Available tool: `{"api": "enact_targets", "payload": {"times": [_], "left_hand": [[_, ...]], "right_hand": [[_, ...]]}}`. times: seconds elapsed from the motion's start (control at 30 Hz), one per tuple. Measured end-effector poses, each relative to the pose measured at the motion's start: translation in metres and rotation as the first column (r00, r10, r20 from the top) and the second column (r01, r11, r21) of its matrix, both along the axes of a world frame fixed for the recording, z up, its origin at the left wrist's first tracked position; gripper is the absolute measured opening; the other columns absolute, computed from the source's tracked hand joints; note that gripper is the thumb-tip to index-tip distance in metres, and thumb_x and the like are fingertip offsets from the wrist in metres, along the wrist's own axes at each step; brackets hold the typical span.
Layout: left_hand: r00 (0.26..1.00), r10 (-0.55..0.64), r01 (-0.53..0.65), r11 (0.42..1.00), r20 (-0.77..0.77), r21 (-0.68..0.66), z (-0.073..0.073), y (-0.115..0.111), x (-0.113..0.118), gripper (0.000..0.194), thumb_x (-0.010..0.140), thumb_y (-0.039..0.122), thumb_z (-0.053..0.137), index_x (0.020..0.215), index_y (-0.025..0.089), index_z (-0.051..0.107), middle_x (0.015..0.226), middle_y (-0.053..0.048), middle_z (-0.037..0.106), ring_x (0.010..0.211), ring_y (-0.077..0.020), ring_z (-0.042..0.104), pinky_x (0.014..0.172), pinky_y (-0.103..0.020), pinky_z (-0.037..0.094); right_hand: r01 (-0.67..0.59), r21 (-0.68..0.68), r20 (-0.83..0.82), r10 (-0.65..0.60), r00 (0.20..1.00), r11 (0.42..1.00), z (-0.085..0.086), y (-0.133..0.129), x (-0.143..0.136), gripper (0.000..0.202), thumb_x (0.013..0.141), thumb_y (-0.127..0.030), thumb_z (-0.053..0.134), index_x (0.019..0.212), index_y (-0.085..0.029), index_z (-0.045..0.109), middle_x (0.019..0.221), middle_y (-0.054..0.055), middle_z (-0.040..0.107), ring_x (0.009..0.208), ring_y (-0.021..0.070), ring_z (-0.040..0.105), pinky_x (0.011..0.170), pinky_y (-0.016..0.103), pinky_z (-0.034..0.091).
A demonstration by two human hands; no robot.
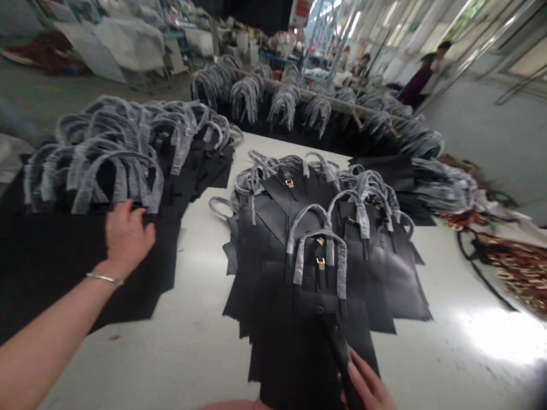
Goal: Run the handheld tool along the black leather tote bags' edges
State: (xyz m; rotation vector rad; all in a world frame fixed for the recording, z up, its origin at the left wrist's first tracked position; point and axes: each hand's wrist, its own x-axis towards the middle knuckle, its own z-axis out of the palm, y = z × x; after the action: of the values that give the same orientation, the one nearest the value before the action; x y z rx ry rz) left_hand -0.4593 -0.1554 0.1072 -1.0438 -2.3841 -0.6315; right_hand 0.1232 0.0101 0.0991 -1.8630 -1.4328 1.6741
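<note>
While the left hand (129,234) reaches over the near pile of black panels (81,256) at the left of the frame, its fingers are spread and the thumb stands apart; whether the fingertips touch the panel's top edge, I cannot tell. The right hand (368,382), at the lower right of centre, is closed around a long dark tool (341,348), too blurred to name, over the central stack (311,347). The step in hand looks like handling panels at the left pile; lifting one would call for a pinch on a single layer, clear of its neighbours. The panels are flat, dark and smooth, overlapping on the pale surface (192,353), with arched handles (117,165) in cloudy wrap; the central ones show a gold-coloured buckle (320,263).
</note>
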Motion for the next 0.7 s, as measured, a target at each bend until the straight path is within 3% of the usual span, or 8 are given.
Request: {"api": "enact_targets", "payload": {"times": [0.07,0.1,0.17,0.23,0.3,0.4,0.57,0.7], "left_hand": [[0.956,-0.290,0.291,0.956,0.055,-0.026,-0.033,0.034,0.078,0.028,0.094,0.022,0.045,0.112,0.008,0.060,0.141,-0.014,0.050,0.136,-0.0283,0.040,0.112,-0.048,0.036],[0.886,-0.453,0.457,0.890,0.097,-0.017,-0.047,0.049,0.122,0.026,0.094,0.018,0.043,0.111,0.010,0.061,0.141,-0.014,0.051,0.134,-0.0256,0.043,0.111,-0.046,0.039],[0.655,-0.732,0.746,0.666,0.187,-0.003,-0.071,0.071,0.209,0.030,0.093,0.011,0.042,0.116,0.014,0.061,0.138,-0.012,0.055,0.133,-0.0212,0.046,0.109,-0.040,0.043],[0.407,-0.864,0.908,0.418,0.297,-0.028,-0.086,0.082,0.278,0.034,0.092,0.013,0.047,0.123,0.016,0.059,0.139,-0.011,0.056,0.132,-0.0208,0.048,0.110,-0.039,0.043],[0.334,-0.847,0.935,0.353,0.414,-0.033,-0.096,0.086,0.322,0.037,0.090,0.015,0.051,0.126,0.016,0.058,0.142,-0.011,0.054,0.134,-0.0238,0.047,0.111,-0.041,0.041],[0.314,-0.821,0.940,0.339,0.478,-0.034,-0.104,0.085,0.344,0.040,0.088,0.014,0.051,0.128,0.015,0.056,0.145,-0.011,0.051,0.138,-0.0258,0.041,0.112,-0.043,0.039],[0.293,-0.849,0.951,0.307,0.440,-0.042,-0.115,0.081,0.339,0.042,0.089,0.013,0.049,0.131,0.014,0.055,0.144,-0.012,0.052,0.136,-0.0258,0.044,0.111,-0.042,0.040],[0.277,-0.882,0.959,0.280,0.381,-0.048,-0.120,0.078,0.341,0.039,0.091,0.011,0.047,0.129,0.012,0.057,0.135,-0.013,0.059,0.129,-0.0249,0.052,0.110,-0.041,0.042]], "right_hand": [[0.017,-0.052,-0.052,-0.020,0.998,0.999,0.000,0.006,-0.006,0.085,0.069,-0.067,0.072,0.135,-0.016,0.053,0.068,0.000,0.069,0.049,0.0170,0.062,0.044,0.027,0.048],[0.022,-0.075,-0.072,-0.028,0.997,0.997,0.002,0.008,-0.009,0.086,0.068,-0.064,0.075,0.135,-0.017,0.052,0.069,0.000,0.069,0.049,0.0159,0.062,0.044,0.026,0.048],[0.032,-0.120,-0.099,-0.044,0.994,0.992,0.007,0.012,-0.013,0.083,0.068,-0.061,0.077,0.134,-0.017,0.053,0.070,0.000,0.069,0.049,0.0144,0.061,0.043,0.024,0.047],[0.042,-0.165,-0.121,-0.062,0.991,0.985,0.014,0.017,-0.017,0.078,0.072,-0.059,0.075,0.133,-0.017,0.052,0.069,0.000,0.068,0.049,0.0136,0.060,0.042,0.023,0.047],[0.042,-0.213,-0.138,-0.073,0.988,0.976,0.018,0.023,-0.021,0.074,0.074,-0.056,0.075,0.133,-0.017,0.052,0.067,0.000,0.068,0.048,0.0136,0.060,0.042,0.023,0.047],[0.030,-0.227,-0.178,-0.072,0.981,0.973,0.020,0.034,-0.031,0.068,0.076,-0.052,0.074,0.130,-0.016,0.053,0.067,0.000,0.067,0.047,0.0133,0.060,0.043,0.024,0.047],[0.004,-0.094,-0.179,-0.021,0.984,0.996,0.020,0.036,-0.036,0.066,0.080,-0.052,0.071,0.133,-0.017,0.054,0.074,0.000,0.069,0.052,0.0127,0.060,0.047,0.023,0.048],[-0.098,-0.123,-0.130,0.082,0.988,0.988,0.024,0.028,-0.027,0.069,0.079,-0.055,0.070,0.136,-0.018,0.055,0.077,0.000,0.069,0.053,0.0130,0.060,0.048,0.024,0.049]]}}
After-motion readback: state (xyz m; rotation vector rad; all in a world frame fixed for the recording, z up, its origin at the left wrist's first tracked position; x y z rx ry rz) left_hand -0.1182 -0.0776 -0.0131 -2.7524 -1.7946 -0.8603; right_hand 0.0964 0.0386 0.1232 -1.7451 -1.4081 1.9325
